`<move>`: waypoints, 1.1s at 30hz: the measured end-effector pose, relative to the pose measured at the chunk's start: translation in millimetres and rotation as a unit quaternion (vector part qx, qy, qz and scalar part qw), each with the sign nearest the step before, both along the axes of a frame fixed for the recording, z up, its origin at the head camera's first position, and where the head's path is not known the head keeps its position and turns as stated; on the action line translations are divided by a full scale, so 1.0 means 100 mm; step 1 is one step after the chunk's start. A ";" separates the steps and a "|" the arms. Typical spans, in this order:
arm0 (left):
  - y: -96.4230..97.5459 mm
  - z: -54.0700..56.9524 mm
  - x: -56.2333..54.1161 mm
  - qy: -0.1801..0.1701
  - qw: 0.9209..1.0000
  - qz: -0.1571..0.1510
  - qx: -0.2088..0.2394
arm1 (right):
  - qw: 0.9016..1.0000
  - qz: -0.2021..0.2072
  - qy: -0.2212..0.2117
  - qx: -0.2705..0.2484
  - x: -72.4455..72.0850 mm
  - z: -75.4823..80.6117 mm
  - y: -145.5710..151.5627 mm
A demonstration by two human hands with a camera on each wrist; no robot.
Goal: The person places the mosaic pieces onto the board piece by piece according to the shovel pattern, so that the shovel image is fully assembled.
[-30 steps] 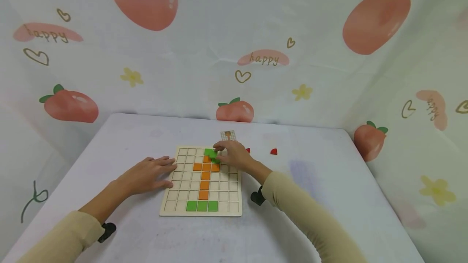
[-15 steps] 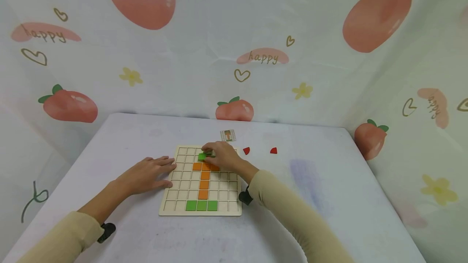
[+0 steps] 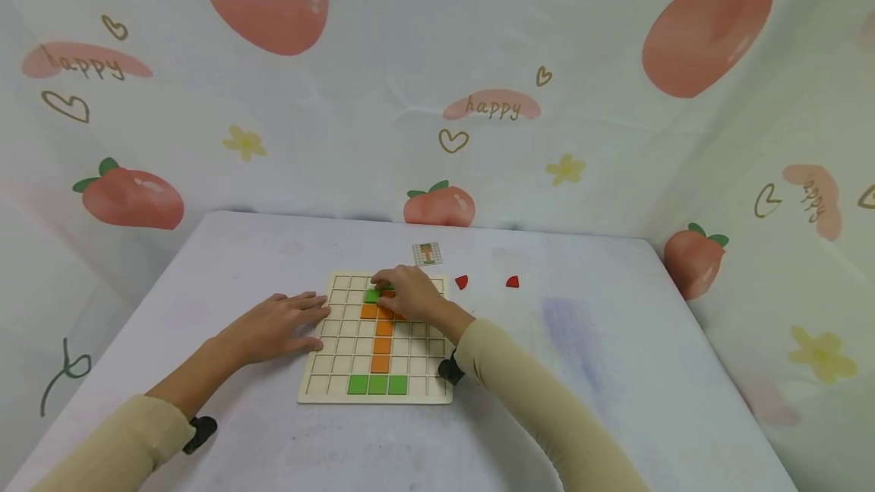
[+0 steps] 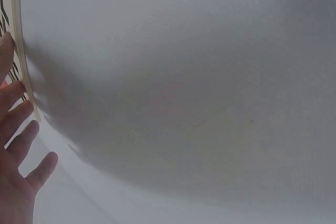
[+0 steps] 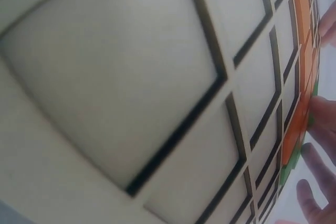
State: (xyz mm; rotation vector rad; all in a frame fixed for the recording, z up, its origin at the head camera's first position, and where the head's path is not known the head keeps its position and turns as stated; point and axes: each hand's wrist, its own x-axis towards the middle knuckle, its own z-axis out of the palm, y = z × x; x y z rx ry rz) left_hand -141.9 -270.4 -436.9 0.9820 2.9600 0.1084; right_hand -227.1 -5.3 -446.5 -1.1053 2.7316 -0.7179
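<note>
The pale wooden grid board (image 3: 342, 367) lies flat in the head view, with orange square tiles (image 3: 383, 345) in a cross-like column and a row of green tiles (image 3: 378, 385) near its front edge. My right hand (image 3: 413, 296) is over the board's far part, thumb and fingers pinching a green tile (image 3: 371, 296) left of the column. Its fingers partly cover other green and orange tiles there. My left hand (image 3: 276, 327) rests with spread fingers on the board's left edge; in the left wrist view its fingertips touch the board's rim (image 4: 22, 51).
Beyond the board lies a small pattern card (image 3: 427, 253). Two red quarter-round pieces, one nearer (image 3: 462, 282) and one farther right (image 3: 513, 282), lie on the white table (image 3: 615, 370). A printed cloth (image 3: 601, 97) hangs behind the table.
My right hand has moved left across the board's far part, bringing the green tile left of the orange column. The nearer red piece is fully uncovered. My left hand has stayed in place.
</note>
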 end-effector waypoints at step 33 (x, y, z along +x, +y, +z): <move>0.01 0.01 0.02 0.005 1.000 -0.001 0.001 | 1.000 -0.017 0.007 -0.005 -0.02 0.03 0.16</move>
